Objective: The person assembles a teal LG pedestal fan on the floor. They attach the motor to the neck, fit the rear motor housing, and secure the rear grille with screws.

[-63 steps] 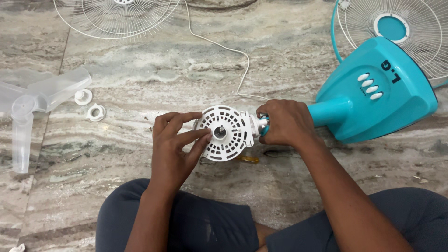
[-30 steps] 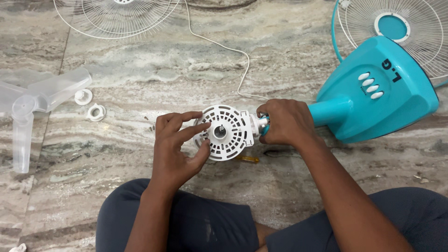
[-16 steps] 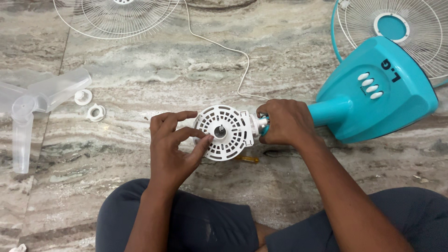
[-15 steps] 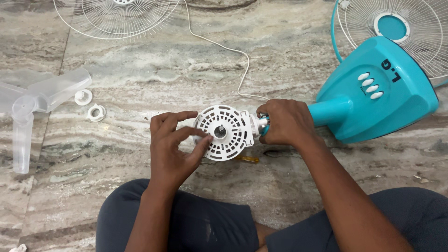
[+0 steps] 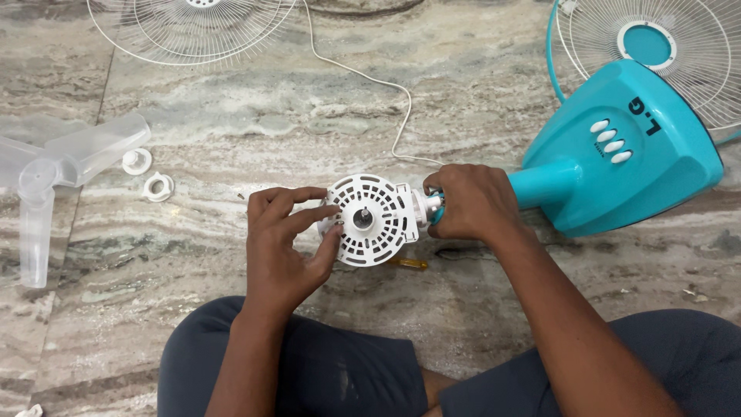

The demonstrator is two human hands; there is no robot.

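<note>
A white round vented motor housing (image 5: 378, 220) with a metal shaft at its centre lies on the marble floor, joined to the neck of a turquoise fan stand (image 5: 617, 150). My left hand (image 5: 285, 243) rests on the housing's left rim, with index finger and thumb pinched at the edge over something too small to make out. My right hand (image 5: 471, 202) is wrapped around the fan neck just right of the housing.
A clear plastic fan blade (image 5: 46, 170) lies at the far left, with two small white ring caps (image 5: 148, 174) beside it. White wire grilles sit at top left (image 5: 193, 23) and top right (image 5: 656, 46). A white cord (image 5: 370, 77) crosses the floor. A small yellow-handled tool (image 5: 409, 263) lies under the housing.
My left fingers have shifted from the housing's face to its left rim and pinched together there. The right hand and the fan have stayed put.
</note>
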